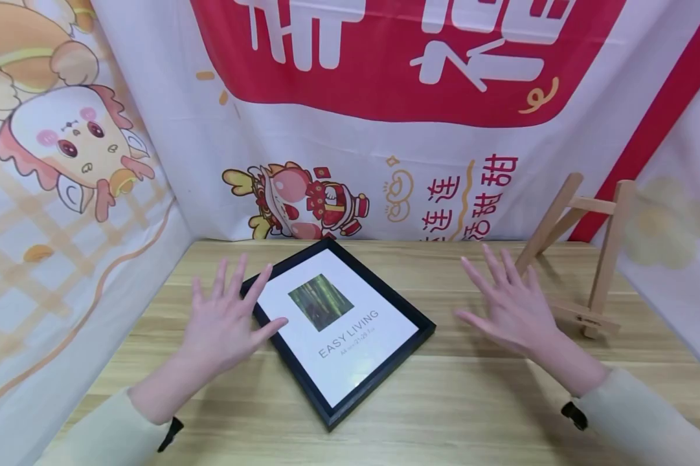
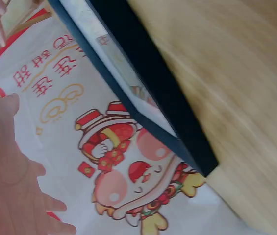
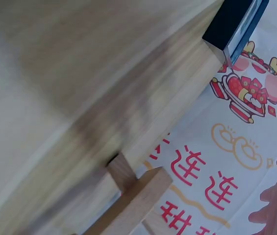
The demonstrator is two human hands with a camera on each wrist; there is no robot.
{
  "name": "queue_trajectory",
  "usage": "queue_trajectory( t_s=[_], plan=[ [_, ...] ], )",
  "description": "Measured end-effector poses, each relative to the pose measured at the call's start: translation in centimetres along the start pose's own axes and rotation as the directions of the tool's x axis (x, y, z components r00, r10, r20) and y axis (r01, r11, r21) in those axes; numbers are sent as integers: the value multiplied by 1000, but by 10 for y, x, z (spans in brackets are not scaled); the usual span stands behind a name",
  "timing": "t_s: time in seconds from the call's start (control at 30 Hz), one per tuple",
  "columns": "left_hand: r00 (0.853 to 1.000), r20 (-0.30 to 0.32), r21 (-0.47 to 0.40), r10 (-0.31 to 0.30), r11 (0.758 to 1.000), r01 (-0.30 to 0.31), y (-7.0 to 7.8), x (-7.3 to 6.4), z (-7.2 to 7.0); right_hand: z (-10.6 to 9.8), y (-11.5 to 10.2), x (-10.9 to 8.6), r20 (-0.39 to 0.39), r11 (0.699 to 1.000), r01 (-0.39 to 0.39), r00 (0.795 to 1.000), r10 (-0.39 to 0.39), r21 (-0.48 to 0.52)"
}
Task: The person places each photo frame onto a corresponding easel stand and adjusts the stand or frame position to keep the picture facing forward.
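A black picture frame (image 1: 379,372) lies flat and turned at an angle on the wooden table, its white sheet showing a green bamboo picture and the words "EASY LIVING". Over its left side hovers my left hand (image 1: 224,327), fingers spread and holding nothing. My right hand (image 1: 513,307) is held out with spread fingers, just left of a small wooden easel (image 1: 603,265) standing at the table's right. In the left wrist view the frame's dark edge (image 2: 177,98) crosses the top, apart from the hand. The right wrist view catches part of the easel (image 3: 133,200) and a frame corner (image 3: 229,29).
The light wood table (image 1: 443,414) ends at a white cloth backdrop (image 1: 350,175) with red lettering and cartoon figures. Printed cloth (image 1: 52,213) walls the left side, and another cloth (image 1: 676,213) hangs on the right behind the easel.
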State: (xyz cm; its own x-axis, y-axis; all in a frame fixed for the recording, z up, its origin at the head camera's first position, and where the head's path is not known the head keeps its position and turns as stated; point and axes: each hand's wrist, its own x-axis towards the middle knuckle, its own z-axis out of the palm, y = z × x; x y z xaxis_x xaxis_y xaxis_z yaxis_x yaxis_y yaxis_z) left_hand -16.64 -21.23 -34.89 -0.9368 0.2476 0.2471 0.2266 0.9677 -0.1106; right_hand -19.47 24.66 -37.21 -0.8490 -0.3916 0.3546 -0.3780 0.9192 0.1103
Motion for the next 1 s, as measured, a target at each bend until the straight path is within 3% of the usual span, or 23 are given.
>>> queue_trajectory(
  t_s=[0.13, 0.3, 0.47, 0.57, 0.8, 1.0],
  plan=[
    [1000, 4, -57, -10, 998, 11, -7, -4, 6, 0, -5, 12, -4, 999, 38, 999, -38, 14],
    [1000, -10, -130, -24, 991, 23, -12, -10, 19, 5, -12, 30, 50, 994, 83, 995, -87, 72],
    [997, 11, -223, -76, 972, 77, -5, -18, 33, 16, -24, 50, 112, 977, 127, 983, -147, 170],
    [993, 49, -267, -104, 957, 113, 2, -24, 41, 25, -32, 62, 161, 961, 115, 974, -159, 252],
    [978, 119, -403, -172, 892, 206, 15, -34, 57, 47, -48, 91, 246, 906, 65, 952, -182, 418],
    [940, 236, -468, -248, 819, 334, 21, -38, 67, 63, -57, 110, 324, 858, -5, 927, -188, 514]
  ],
)
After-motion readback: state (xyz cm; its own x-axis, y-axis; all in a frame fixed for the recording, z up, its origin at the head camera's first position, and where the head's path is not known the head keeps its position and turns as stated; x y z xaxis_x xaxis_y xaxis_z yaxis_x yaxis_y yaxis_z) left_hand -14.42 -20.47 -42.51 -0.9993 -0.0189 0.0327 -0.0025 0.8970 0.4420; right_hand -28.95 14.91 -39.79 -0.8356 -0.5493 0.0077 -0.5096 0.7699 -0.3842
